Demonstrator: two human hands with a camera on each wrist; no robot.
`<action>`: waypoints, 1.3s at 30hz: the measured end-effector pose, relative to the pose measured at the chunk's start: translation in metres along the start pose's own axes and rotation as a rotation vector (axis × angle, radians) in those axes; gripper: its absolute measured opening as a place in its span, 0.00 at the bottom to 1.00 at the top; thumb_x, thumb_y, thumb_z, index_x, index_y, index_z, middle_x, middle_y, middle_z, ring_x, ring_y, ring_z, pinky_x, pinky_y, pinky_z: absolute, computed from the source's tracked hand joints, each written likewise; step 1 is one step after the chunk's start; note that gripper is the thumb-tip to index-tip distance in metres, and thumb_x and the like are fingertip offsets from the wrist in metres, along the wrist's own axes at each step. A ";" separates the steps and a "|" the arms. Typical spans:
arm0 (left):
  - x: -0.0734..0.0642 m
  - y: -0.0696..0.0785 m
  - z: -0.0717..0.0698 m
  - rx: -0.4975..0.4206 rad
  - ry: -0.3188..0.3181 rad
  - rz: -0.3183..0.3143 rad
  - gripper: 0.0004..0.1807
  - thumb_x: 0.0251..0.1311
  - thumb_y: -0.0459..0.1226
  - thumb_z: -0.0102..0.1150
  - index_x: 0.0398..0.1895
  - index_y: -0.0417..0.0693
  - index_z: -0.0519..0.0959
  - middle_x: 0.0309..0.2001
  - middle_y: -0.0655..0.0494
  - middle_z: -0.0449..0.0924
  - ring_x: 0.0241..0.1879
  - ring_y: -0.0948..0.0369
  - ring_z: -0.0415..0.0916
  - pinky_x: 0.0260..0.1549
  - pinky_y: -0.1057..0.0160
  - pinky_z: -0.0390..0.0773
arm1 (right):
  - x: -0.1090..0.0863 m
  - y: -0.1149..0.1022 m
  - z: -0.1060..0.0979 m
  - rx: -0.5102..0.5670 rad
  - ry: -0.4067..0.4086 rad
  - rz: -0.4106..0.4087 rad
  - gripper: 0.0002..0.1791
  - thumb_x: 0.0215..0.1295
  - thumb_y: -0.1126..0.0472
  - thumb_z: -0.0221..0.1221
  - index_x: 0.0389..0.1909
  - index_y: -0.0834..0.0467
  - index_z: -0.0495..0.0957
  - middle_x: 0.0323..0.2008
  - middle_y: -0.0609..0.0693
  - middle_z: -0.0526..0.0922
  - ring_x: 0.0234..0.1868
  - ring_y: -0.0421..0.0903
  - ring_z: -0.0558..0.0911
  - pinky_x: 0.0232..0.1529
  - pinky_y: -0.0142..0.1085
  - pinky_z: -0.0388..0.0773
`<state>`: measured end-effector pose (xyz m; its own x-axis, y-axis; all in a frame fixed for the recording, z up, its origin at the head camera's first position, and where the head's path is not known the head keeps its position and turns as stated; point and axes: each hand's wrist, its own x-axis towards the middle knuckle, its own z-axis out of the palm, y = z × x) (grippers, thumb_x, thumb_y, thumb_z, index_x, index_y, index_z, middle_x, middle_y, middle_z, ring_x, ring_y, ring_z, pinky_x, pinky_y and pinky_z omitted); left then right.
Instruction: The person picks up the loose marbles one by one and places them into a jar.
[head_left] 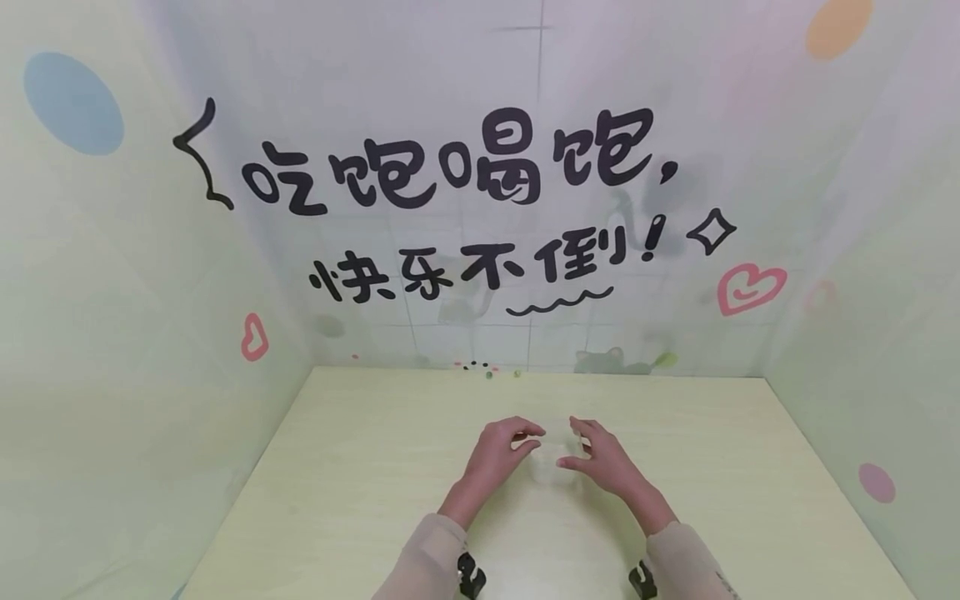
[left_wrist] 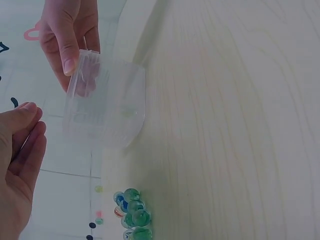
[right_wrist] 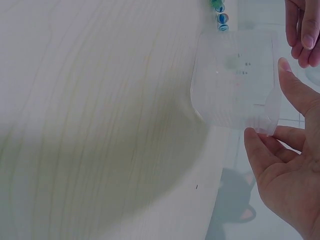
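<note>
A clear, empty-looking plastic container (left_wrist: pixel 107 110) stands on the table between my two hands, faint in the head view. My right hand (head_left: pixel 609 462) grips it at the rim on its right side, thumb on the near side and fingers on the far side. To its left, my left hand (head_left: pixel 497 454) hovers apart from it, fingers loosely bent toward the thumb with nothing seen between them. Several glass marbles (left_wrist: pixel 135 212), green and blue, lie bunched on the table past the container, on the left-hand side. In the right wrist view the marbles (right_wrist: pixel 221 17) show just beyond the container (right_wrist: pixel 237 80).
The pale wood-grain table (head_left: pixel 337 500) is enclosed by printed cloth walls (head_left: pixel 480 333) at the back and both sides. Black wrist mounts (head_left: pixel 470 575) sit under the beige sleeves (head_left: pixel 427 554).
</note>
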<state>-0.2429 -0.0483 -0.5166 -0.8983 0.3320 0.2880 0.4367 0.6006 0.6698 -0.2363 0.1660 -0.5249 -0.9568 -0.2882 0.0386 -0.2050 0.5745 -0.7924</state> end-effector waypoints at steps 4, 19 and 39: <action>-0.002 -0.004 -0.004 -0.011 0.015 -0.005 0.09 0.62 0.35 0.65 0.45 0.50 0.86 0.45 0.57 0.88 0.48 0.60 0.85 0.50 0.65 0.85 | 0.001 0.002 0.001 0.002 -0.005 0.008 0.43 0.61 0.60 0.68 0.71 0.74 0.59 0.65 0.70 0.68 0.67 0.67 0.70 0.64 0.54 0.75; -0.011 -0.018 -0.017 -0.046 0.039 -0.061 0.09 0.63 0.34 0.65 0.45 0.49 0.85 0.46 0.54 0.87 0.49 0.57 0.84 0.50 0.64 0.85 | 0.001 0.006 0.004 0.014 -0.014 -0.001 0.43 0.61 0.60 0.69 0.70 0.75 0.59 0.64 0.71 0.69 0.66 0.67 0.70 0.64 0.54 0.75; -0.015 -0.043 -0.034 -0.019 0.060 -0.131 0.09 0.63 0.35 0.64 0.46 0.49 0.85 0.46 0.55 0.87 0.50 0.57 0.84 0.52 0.63 0.84 | 0.004 0.008 -0.001 -0.004 -0.033 -0.030 0.45 0.62 0.56 0.68 0.71 0.73 0.57 0.66 0.71 0.67 0.67 0.68 0.69 0.64 0.53 0.74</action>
<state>-0.2499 -0.1038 -0.5258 -0.9491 0.2071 0.2373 0.3150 0.6217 0.7171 -0.2424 0.1701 -0.5299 -0.9431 -0.3299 0.0420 -0.2340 0.5686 -0.7886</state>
